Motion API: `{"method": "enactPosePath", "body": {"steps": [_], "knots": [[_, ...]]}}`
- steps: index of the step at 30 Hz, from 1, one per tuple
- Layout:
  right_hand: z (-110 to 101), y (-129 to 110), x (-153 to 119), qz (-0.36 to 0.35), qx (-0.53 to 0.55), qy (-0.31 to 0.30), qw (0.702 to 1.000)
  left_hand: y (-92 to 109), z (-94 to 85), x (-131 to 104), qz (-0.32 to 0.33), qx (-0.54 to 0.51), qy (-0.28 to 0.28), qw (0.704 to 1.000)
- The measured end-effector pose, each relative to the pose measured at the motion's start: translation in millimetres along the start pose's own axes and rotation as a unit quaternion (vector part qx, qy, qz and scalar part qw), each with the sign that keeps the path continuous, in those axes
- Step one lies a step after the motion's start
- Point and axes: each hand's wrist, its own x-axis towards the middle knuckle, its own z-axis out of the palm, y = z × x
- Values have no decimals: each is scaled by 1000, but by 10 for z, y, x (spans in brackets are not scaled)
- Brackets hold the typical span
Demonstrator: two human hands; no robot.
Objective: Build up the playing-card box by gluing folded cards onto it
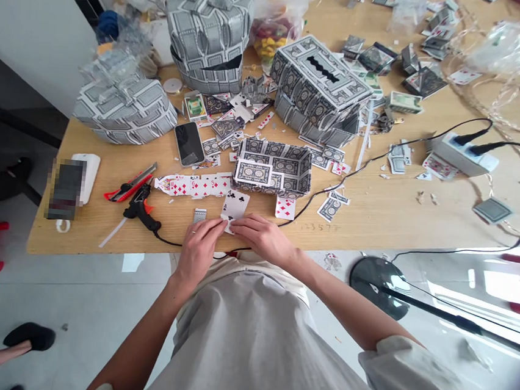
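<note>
Close to the table's front edge, my left hand point(203, 241) and my right hand point(262, 237) meet at the lower end of clubs playing cards point(235, 206), an ace among them. The fingers of both hands are pinched together on the cards, and fingertips partly cover the lower edge. Just beyond stands an open box woven from folded playing cards point(273, 167), with loose cards on its near side. A joined strip of playing cards point(194, 185) lies face up to the left. Beside my left hand is a small folded card point(200, 215).
A black glue gun point(141, 208) and a red box cutter point(131, 184) lie at left, near a phone point(190, 143). Woven card baskets point(124, 105) and a slotted card box point(321, 84) stand behind. A black cable runs from the power strip point(464, 154) across the table.
</note>
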Motion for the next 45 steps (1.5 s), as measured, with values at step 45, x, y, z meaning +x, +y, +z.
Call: {"method": "enactPosePath", "body": {"steps": [45], "knots": [[138,-101,39,185,-48,6,982,131,-12,352,-118,-49,-67,989]]}}
